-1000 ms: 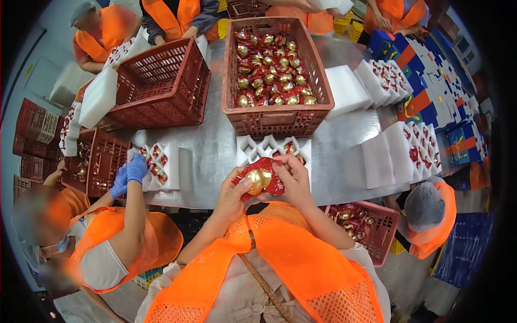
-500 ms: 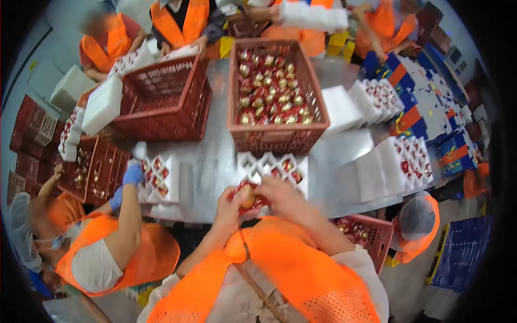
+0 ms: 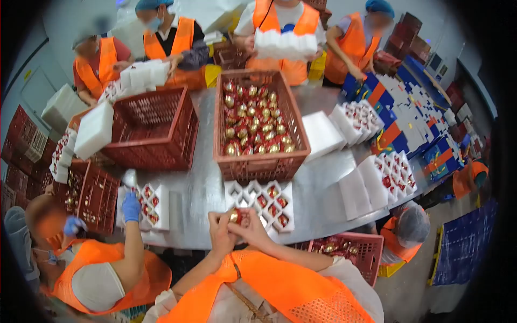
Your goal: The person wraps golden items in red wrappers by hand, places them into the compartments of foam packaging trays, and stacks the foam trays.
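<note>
A red-and-gold foil-wrapped ball (image 3: 235,216) is held between my two hands at the table's near edge. My left hand (image 3: 218,229) grips it from the left, fingers curled. On the other side, my right hand (image 3: 253,231) has its fingers closed around the red wrapping. Just beyond them lies a white foam tray (image 3: 285,189) with diamond-shaped cells. Similar balls sit in several of its right-hand cells, while some left-hand cells look bare. My hands partly cover its near left corner.
A brown crate (image 3: 301,145) full of such balls stands beyond the tray. Another brown crate (image 3: 156,161) is to its left. Filled foam trays (image 3: 396,175) stand at right. A co-worker's gloved hand (image 3: 131,207) works at a left tray (image 3: 160,212); several people stand opposite.
My view has tilted up, so the table sits lower in it. My hands have drawn closer together around the ball. The left co-worker's other gloved hand now shows near the face.
</note>
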